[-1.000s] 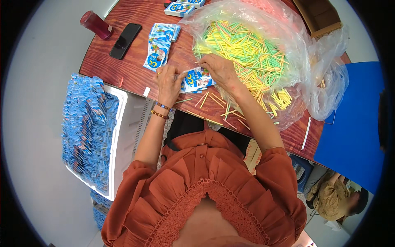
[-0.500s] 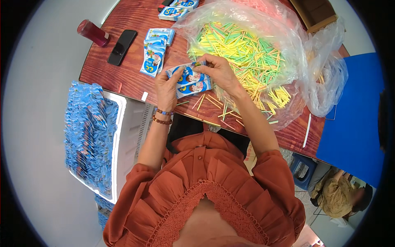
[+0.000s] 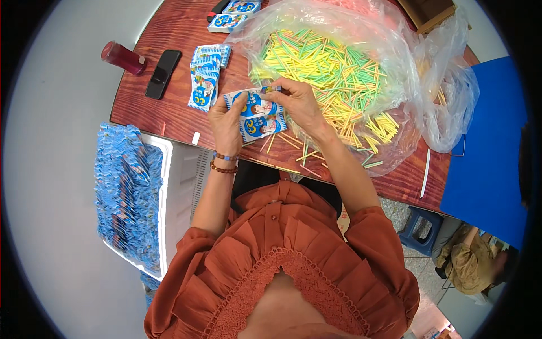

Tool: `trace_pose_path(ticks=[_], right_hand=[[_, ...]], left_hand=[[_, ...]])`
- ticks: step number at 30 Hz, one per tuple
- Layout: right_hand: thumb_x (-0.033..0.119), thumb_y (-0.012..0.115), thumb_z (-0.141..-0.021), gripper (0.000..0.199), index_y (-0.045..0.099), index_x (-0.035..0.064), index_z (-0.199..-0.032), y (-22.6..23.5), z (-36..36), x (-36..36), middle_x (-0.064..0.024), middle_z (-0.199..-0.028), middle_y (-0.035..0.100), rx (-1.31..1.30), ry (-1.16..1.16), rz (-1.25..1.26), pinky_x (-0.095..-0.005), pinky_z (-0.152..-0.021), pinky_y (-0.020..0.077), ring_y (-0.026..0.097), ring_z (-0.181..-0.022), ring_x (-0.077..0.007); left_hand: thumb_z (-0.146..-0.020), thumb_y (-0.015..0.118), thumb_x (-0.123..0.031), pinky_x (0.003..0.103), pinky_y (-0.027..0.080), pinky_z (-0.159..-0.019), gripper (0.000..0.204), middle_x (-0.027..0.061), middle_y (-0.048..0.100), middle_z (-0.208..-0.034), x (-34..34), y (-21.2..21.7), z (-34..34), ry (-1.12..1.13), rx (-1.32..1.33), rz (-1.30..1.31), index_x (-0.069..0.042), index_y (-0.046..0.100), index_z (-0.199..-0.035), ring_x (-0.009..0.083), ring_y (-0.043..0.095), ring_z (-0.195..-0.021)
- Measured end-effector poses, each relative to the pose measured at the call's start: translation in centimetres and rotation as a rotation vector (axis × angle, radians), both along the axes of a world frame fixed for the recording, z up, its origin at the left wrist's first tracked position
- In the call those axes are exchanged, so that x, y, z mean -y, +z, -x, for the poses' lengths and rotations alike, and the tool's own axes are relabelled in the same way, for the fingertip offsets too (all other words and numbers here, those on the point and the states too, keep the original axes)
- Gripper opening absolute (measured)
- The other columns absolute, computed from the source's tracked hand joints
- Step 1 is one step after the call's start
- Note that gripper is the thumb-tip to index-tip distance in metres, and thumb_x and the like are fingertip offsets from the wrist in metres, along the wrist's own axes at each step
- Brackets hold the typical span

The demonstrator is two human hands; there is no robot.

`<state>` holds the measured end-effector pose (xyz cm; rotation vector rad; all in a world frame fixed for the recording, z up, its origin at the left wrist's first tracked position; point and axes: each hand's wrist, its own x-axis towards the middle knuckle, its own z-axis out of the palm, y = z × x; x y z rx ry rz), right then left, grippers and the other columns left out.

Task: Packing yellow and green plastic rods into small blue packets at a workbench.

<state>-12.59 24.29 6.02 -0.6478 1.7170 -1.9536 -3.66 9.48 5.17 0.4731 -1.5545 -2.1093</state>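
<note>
Over the near edge of the red-brown wooden bench (image 3: 169,121), both my hands meet on a small blue-and-white packet (image 3: 253,104). My left hand (image 3: 227,121) grips the packet's left end, thumb on top and fingers curled beneath, with two bead bracelets (image 3: 224,162) round the wrist. My right hand (image 3: 296,101) pinches the packet's far right corner between thumb and fingertips, and a short stick seems to lie under those fingers, though I cannot tell for sure. A second packet (image 3: 262,126) of the same kind sits just beneath the first, touching it, against the bench.

To the right and far side, a big clear plastic bag (image 3: 395,62) lies open, heaped with yellow and green sticks (image 3: 333,68); some loose sticks (image 3: 288,152) have spilled onto the bench near my wrists. Left of my hands, a small stack of packets (image 3: 204,85) rests on the bench, and further left lie a black phone (image 3: 163,73) and a dark red bottle (image 3: 123,57) on its side. More packets (image 3: 234,14) sit at the far edge.

Down to my left, beside the bench, a white crate (image 3: 169,186) holds a dense row of blue packets (image 3: 127,198). On the right stands a blue panel (image 3: 485,147), with a small blue stool (image 3: 420,229) below it.
</note>
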Motion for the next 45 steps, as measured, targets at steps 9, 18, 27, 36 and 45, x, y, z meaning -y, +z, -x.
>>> trace_pose_path(ticks=[9,18,27,36,45], right_hand=[[0.011,0.066,-0.09,0.012,0.07,-0.0001,-0.089,-1.0,-0.4,-1.5,0.0005,-0.077,0.066,0.008,-0.071,-0.006,-0.0211,-0.061,0.0467,0.057,-0.07,-0.0027],[0.005,0.072,-0.08,0.025,0.064,0.0028,-0.103,-0.4,-0.1,-3.8,-0.0086,-0.123,0.055,-0.513,-0.08,-0.076,-0.0315,-0.094,0.0431,0.053,-0.112,-0.0188],[0.012,0.072,-0.081,0.029,0.069,0.0069,-0.11,-0.2,-0.5,-3.3,-0.0087,-0.132,0.052,-0.575,0.071,-0.114,-0.0352,-0.102,0.0385,0.048,-0.122,-0.0232],[0.011,0.068,-0.083,0.029,0.071,0.011,-0.112,0.7,-0.3,-3.7,-0.0083,-0.129,0.057,-0.638,0.162,-0.135,-0.0368,-0.101,0.0412,0.051,-0.12,-0.023],[0.014,0.067,-0.084,0.023,0.068,0.0038,-0.104,1.6,5.6,-6.3,-0.0101,-0.116,0.062,-0.394,-0.03,-0.355,-0.0367,-0.095,0.0437,0.057,-0.109,-0.0211]], left_hand=[[-0.094,0.063,-0.015,0.025,0.051,-0.066,0.014,0.0019,0.069,-0.086,-1.7,-1.1,0.4,-0.046,0.009,-0.269,-0.002,0.067,-0.092,0.0077,0.063,-0.073],[-0.098,0.058,-0.02,0.024,0.051,-0.067,0.021,0.0026,0.069,-0.086,-2.3,-1.3,0.8,-0.019,0.003,-0.352,-0.002,0.067,-0.09,0.0079,0.063,-0.074],[-0.099,0.057,-0.021,0.023,0.05,-0.063,0.022,0.0025,0.069,-0.087,-3.1,-0.5,0.6,-0.069,-0.043,-0.341,-0.002,0.067,-0.093,0.0068,0.062,-0.071],[-0.097,0.061,-0.019,0.02,0.046,-0.059,0.02,-0.0013,0.067,-0.081,-3.0,-1.8,0.3,-0.067,-0.014,-0.304,-0.004,0.068,-0.087,0.0027,0.058,-0.068],[-0.097,0.061,-0.022,0.019,0.031,-0.052,0.025,-0.009,0.054,-0.068,-2.9,-1.5,0.7,0.086,0.068,-0.266,-0.008,0.065,-0.077,-0.0012,0.039,-0.06]])
